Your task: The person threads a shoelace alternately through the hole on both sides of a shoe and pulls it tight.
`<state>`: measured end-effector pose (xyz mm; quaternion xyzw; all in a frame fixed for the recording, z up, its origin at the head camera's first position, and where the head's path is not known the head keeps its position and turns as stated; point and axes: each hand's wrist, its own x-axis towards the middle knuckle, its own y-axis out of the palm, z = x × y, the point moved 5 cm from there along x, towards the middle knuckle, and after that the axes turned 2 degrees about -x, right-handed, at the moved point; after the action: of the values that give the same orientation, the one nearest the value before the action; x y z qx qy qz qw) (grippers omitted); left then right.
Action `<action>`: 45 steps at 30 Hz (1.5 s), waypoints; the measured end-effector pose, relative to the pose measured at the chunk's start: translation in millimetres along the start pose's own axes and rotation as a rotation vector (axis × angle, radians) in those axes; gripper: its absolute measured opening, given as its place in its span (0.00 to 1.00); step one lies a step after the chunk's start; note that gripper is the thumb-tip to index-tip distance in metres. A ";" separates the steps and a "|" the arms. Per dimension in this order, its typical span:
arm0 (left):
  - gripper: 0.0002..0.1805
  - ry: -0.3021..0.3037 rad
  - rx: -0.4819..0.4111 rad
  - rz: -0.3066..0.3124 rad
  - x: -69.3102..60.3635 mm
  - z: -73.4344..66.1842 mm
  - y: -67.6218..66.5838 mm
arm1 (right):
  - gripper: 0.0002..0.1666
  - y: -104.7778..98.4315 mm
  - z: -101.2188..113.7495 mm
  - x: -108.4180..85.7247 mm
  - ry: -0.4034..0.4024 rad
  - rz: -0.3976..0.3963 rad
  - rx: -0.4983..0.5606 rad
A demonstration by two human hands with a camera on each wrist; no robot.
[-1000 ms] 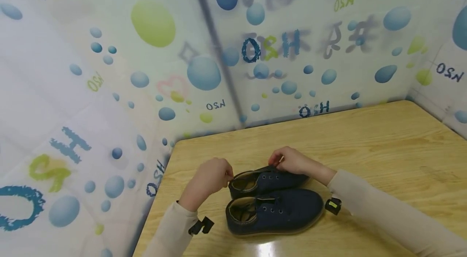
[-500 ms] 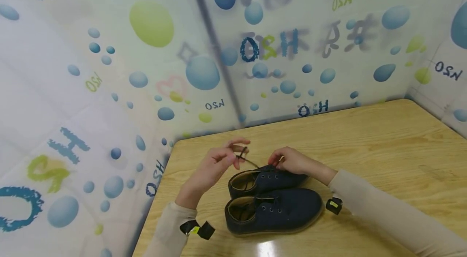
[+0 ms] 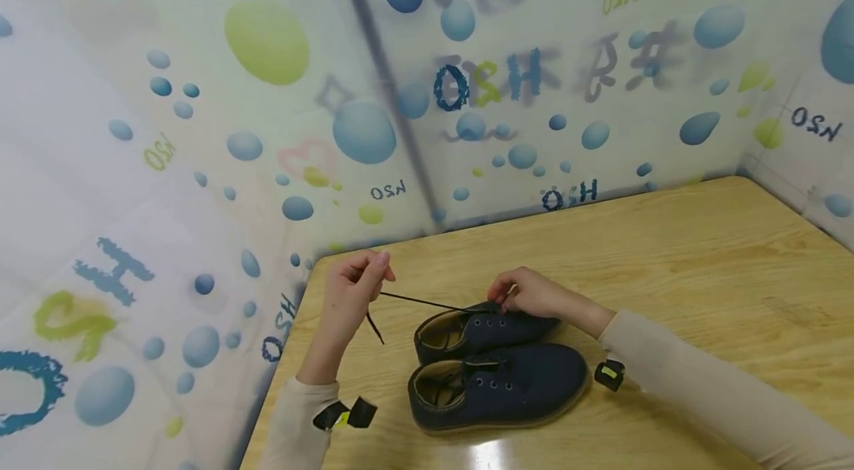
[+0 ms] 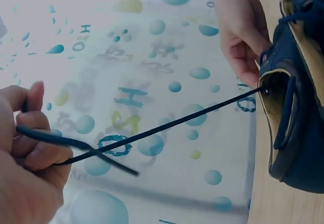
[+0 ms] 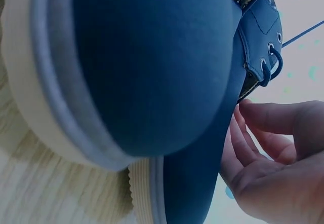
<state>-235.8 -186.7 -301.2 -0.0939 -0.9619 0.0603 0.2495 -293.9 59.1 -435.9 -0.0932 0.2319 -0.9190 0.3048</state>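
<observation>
Two dark navy lace-up shoes lie side by side on the wooden table, toes to the right: the near shoe [image 3: 554, 381] and the far shoe [image 3: 523, 331]. My left hand [image 3: 352, 290] holds a dark shoelace [image 3: 423, 300] between curled fingers, left of the far shoe. The lace runs taut from the hand to that shoe, and its loose end [image 4: 119, 164] hangs past the fingers in the left wrist view. My right hand [image 3: 534, 292] holds the far shoe near its tongue and eyelets [image 5: 271, 48]. Its thumb tip meets the shoe's upper; some fingertips are hidden.
The wooden table [image 3: 680, 277] extends to the right and behind the shoes. A printed curtain [image 3: 467, 151] with blue and green drops stands along its back and left sides. Black wrist cameras are strapped over both pale sleeves [image 3: 700, 388].
My left hand has gone from the far shoe's heel opening up and then left, drawing the lace out straight. The right hand has stayed by the eyelets; the shoes have hardly moved.
</observation>
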 end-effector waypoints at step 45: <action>0.19 -0.009 1.241 0.532 -31.4 68.9 58.8 | 0.14 2.0 -1.1 -2.4 0.002 -0.003 -0.077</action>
<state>-233.8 -140.8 -385.3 -0.1665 -0.6941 0.6616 0.2298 -291.3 59.5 -437.9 -0.1043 0.2670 -0.9101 0.2993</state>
